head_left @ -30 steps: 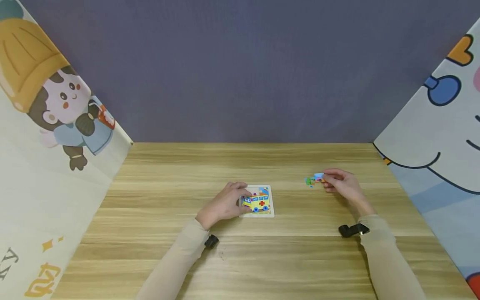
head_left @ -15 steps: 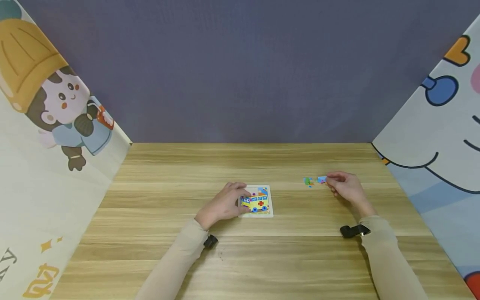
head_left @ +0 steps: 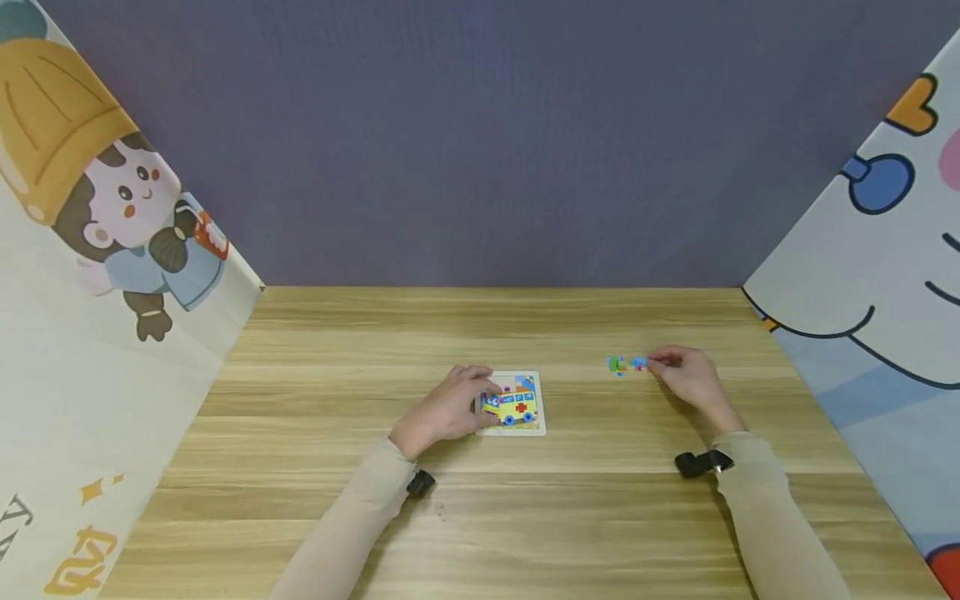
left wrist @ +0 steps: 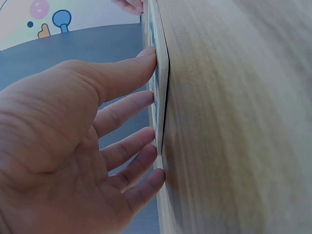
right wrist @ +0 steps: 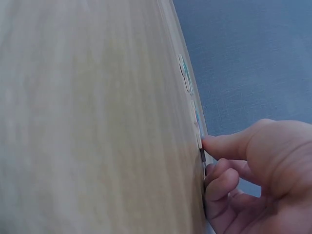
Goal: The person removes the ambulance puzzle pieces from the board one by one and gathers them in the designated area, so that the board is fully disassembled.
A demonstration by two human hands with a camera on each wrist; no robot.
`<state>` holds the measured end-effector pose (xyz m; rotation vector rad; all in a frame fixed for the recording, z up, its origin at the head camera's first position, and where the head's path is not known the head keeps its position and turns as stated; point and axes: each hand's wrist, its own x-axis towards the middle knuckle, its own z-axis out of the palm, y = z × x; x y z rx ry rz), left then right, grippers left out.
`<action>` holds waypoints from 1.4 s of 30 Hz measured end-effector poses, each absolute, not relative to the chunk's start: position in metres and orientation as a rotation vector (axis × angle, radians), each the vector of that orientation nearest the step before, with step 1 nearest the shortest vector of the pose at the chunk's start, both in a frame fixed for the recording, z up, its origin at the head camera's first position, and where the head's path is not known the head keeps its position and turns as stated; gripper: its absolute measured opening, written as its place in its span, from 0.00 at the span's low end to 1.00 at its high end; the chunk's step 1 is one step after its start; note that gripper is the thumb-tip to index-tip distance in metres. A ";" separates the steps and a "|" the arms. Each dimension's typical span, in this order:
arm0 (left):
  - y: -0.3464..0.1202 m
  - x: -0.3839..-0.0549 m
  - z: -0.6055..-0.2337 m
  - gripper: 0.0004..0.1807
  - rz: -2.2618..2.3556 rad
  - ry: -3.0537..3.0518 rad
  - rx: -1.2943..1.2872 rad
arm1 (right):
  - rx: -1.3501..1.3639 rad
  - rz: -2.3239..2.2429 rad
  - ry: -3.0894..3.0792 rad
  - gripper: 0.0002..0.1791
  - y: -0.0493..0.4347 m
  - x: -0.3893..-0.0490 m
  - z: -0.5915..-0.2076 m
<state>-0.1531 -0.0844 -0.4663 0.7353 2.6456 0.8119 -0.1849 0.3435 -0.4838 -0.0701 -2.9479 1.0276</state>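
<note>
A jigsaw puzzle board (head_left: 542,408) with a pale frame and a yellow ambulance picture lies on the table. My left hand (head_left: 448,406) rests over its left side, with thumb and fingertips touching the board (left wrist: 162,92), as the left wrist view shows. To the right, my right hand (head_left: 688,379) pinches the edge of a blue-and-pink puzzle piece (head_left: 638,363) low at the tabletop. In the right wrist view the thumb (right wrist: 217,145) presses on that piece while the other fingers curl beneath. Another piece, green and blue (head_left: 616,364), lies just left of it.
The wood-grain table (head_left: 480,517) meets a dark blue-grey back panel (head_left: 480,167). Cartoon-printed side panels stand at the left (head_left: 90,375) and right (head_left: 862,275). A black wrist camera (head_left: 422,483) sits on the left wrist, another (head_left: 701,463) on the right.
The right hand has lowered the blue-and-pink piece toward the tabletop, moving it right and then slightly back left, beside the green piece. The left hand has stayed on the board.
</note>
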 end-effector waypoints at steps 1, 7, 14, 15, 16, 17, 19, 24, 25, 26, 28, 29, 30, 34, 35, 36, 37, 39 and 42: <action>-0.085 -0.153 -0.466 0.27 0.817 2.646 0.736 | -0.069 1.029 -2.951 0.16 0.343 -0.185 -0.484; -0.086 -0.151 -0.464 0.27 0.828 2.642 0.741 | -0.047 1.049 -2.956 0.18 0.344 -0.185 -0.485; -0.085 -0.152 -0.464 0.27 0.822 2.639 0.749 | -0.062 1.066 -2.901 0.21 0.341 -0.185 -0.485; -0.085 -0.152 -0.464 0.27 0.826 2.638 0.749 | -0.067 1.070 -2.894 0.21 0.339 -0.184 -0.484; -0.085 -0.152 -0.464 0.27 0.826 2.639 0.750 | -0.071 1.070 -2.890 0.21 0.338 -0.184 -0.483; -0.085 -0.152 -0.463 0.27 0.826 2.640 0.749 | -0.079 1.079 -2.888 0.21 0.336 -0.183 -0.481; -0.085 -0.151 -0.463 0.27 0.829 2.642 0.747 | -0.086 1.094 -2.894 0.22 0.332 -0.182 -0.479; -0.085 -0.151 -0.463 0.27 0.828 2.641 0.739 | -0.072 1.131 -2.900 0.22 0.322 -0.181 -0.476; -0.085 -0.151 -0.463 0.27 0.829 2.640 0.738 | -0.062 1.135 -2.900 0.21 0.319 -0.181 -0.475; -0.085 -0.151 -0.463 0.27 0.830 2.639 0.736 | -0.053 1.132 -2.898 0.21 0.316 -0.182 -0.475; -0.085 -0.151 -0.463 0.27 0.830 2.641 0.735 | -0.025 1.127 -2.889 0.20 0.311 -0.183 -0.474; -0.085 -0.151 -0.463 0.27 0.830 2.642 0.735 | -0.009 1.129 -2.886 0.19 0.309 -0.183 -0.474; -0.085 -0.151 -0.463 0.27 0.828 2.645 0.734 | 0.002 1.125 -2.886 0.19 0.306 -0.183 -0.474; -0.085 -0.152 -0.463 0.28 0.824 2.654 0.730 | 0.039 1.139 -2.880 0.17 0.297 -0.185 -0.474; -0.085 -0.152 -0.463 0.28 0.827 2.654 0.730 | 0.044 1.144 -2.884 0.17 0.294 -0.186 -0.475; -0.084 -0.152 -0.463 0.28 0.826 2.654 0.730 | 0.047 1.150 -2.889 0.17 0.292 -0.186 -0.475; -0.084 -0.152 -0.463 0.28 0.825 2.654 0.729 | 0.050 1.162 -2.896 0.17 0.289 -0.186 -0.475; -0.084 -0.152 -0.463 0.27 0.821 2.656 0.730 | 0.062 1.189 -2.907 0.16 0.284 -0.186 -0.475; -0.084 -0.152 -0.463 0.28 0.809 2.658 0.733 | 0.088 1.230 -2.921 0.16 0.275 -0.186 -0.476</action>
